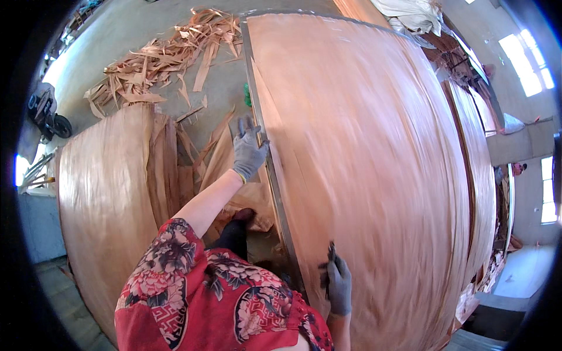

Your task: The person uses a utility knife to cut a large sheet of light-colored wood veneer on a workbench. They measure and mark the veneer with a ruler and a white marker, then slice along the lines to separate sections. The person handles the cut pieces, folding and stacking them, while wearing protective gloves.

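Note:
A broad sheet of thin reddish wood veneer (363, 146) lies in front of me and to the right, on top of a work surface with a grey edge strip (253, 76). My left hand (249, 153), in a grey glove, is open with fingers spread at the sheet's left edge, over the grey strip. Lower down, my gloved right hand (339, 286) is closed around a slim dark knife-like tool (331, 253), its tip pointing away from me over the veneer. The tool's exact kind is hard to make out.
To my left stands a stack of veneer sheets (105, 169). Torn veneer strips (170, 55) lie heaped on the floor beyond it, with more scraps by my foot (246, 215). Further stacks (477, 158) stand right; a motorcycle (50, 117) is at far left.

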`<state>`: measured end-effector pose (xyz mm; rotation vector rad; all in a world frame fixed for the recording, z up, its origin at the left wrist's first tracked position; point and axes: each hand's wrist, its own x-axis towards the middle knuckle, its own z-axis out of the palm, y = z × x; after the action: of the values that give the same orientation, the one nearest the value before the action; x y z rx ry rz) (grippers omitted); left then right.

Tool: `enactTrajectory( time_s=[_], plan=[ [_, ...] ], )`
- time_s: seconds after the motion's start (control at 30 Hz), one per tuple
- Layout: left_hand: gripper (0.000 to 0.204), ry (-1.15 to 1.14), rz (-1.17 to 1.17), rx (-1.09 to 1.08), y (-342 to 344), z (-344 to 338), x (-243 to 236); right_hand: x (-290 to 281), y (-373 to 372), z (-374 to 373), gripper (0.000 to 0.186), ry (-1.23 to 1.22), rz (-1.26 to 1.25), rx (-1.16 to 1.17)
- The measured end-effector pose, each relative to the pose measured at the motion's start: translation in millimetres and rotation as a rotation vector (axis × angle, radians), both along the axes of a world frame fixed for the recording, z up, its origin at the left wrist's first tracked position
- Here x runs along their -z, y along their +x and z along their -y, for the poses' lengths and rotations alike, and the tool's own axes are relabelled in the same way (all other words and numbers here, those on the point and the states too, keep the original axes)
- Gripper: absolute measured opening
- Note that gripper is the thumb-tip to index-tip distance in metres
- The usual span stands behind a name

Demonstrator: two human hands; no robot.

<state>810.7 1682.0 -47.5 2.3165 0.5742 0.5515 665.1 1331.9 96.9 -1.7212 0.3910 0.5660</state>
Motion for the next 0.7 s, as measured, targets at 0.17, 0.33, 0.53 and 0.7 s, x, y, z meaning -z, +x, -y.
enactTrajectory(
  time_s=[0.17, 0.33, 0.53, 0.7],
  plan=[
    [0.070, 0.104, 0.022, -0.063, 10.8, -50.8, 6.5, 17.9, 130.5, -105.3, 0.023, -0.196, 0.233, -0.374],
    [0.088, 0.056, 0.061, -0.058, 6.8, -89.6, 10.9, 39.5, 200.5, -171.2, 0.022, -0.897, 0.673, -0.675],
    [0.091, 0.237, 0.033, -0.051, 3.8, -105.6, 14.1, 46.4, 219.0, -203.5, 0.023, -1.051, 0.678, -0.875],
    [0.062, 0.194, 0.081, -0.069, 11.2, -106.6, 12.3, 55.3, 220.5, -215.7, 0.019, -1.193, 0.674, -1.036]
  ],
)
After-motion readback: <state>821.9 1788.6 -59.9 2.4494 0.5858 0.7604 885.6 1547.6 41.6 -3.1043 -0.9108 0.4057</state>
